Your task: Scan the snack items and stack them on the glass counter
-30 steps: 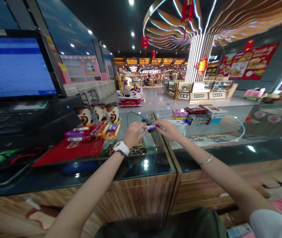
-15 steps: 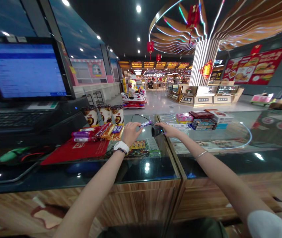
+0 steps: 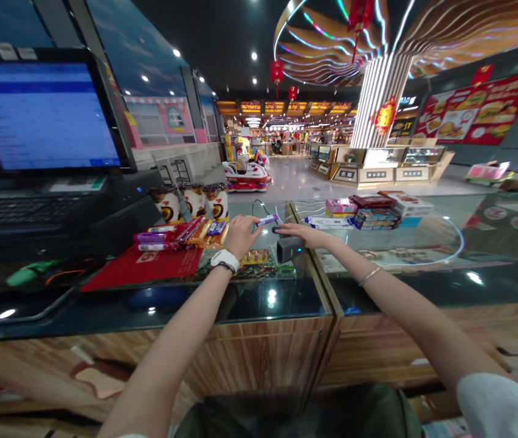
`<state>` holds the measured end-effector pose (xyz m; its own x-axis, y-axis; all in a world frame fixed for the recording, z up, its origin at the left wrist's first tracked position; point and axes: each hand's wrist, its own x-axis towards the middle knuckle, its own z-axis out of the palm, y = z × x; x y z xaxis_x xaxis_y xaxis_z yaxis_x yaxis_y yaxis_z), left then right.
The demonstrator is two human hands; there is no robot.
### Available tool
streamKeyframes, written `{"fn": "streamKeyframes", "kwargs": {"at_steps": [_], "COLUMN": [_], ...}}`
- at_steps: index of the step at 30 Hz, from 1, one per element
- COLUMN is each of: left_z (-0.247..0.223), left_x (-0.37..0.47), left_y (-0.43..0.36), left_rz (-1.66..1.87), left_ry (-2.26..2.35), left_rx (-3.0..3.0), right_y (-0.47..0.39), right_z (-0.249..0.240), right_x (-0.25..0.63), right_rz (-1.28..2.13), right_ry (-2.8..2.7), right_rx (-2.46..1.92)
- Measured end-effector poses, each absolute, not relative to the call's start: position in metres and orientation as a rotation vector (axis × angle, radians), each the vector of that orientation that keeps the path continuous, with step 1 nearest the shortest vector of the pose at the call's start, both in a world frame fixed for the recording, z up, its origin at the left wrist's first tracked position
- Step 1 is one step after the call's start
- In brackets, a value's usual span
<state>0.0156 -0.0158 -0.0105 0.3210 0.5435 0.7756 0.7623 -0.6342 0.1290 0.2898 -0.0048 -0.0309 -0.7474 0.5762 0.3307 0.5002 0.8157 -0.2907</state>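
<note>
A thin purple-and-white candy packet is pinched between the thumb and fingers of my left hand, above the glass counter. Beside it, my right hand is closed over a black barcode scanner with a small blue light; its fingers lie across the top, and its handle is mostly hidden. The scanner's front points left, just below the packet. Left of my left hand, purple and orange snack packs lie on a red mat.
Several lidded cups stand behind the snack packs. A monitor and keyboard occupy the left. Stacked snack boxes and a blue-white packet lie on the right counter, past the metal seam.
The scanner has turned and sits slightly lower, farther below the packet. My right hand's fingers now stretch over its top. My left hand still holds the packet. The view has tilted down a little.
</note>
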Motion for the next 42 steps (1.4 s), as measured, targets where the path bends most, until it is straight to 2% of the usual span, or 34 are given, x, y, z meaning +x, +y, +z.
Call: {"fn": "streamKeyframes", "kwargs": {"at_steps": [9, 15, 20, 29, 35, 42], "left_z": [-0.01, -0.011, -0.012, -0.01, -0.008, -0.009], "left_x": [0.011, 0.008, 0.006, 0.0, -0.005, -0.006], "left_y": [-0.013, -0.012, -0.012, -0.009, -0.01, -0.009], "left_rz": [-1.234, -1.22, -1.212, -1.223, -1.231, -1.218], "left_ry": [-1.246, -1.264, -1.302, -1.371, -1.407, -1.404], "left_rx": [-2.312, -2.31, -2.297, -2.285, -2.243, -2.263], "right_y": [-0.026, -0.045, -0.05, -0.055, -0.072, -0.083], "right_z": [-0.027, -0.022, -0.022, -0.008, -0.001, -0.009], "right_x": [0.282, 0.272, 0.275, 0.273, 0.258, 0.239], "right_rz": [0.156, 0.179, 0.406, 0.754, 0.47, 0.316], "right_ry": [-2.608, -2.346, -1.997, -1.845, -1.907, -2.243], "right_rx": [-0.735, -0.688, -0.875, -0.893, -0.956, -1.096]}}
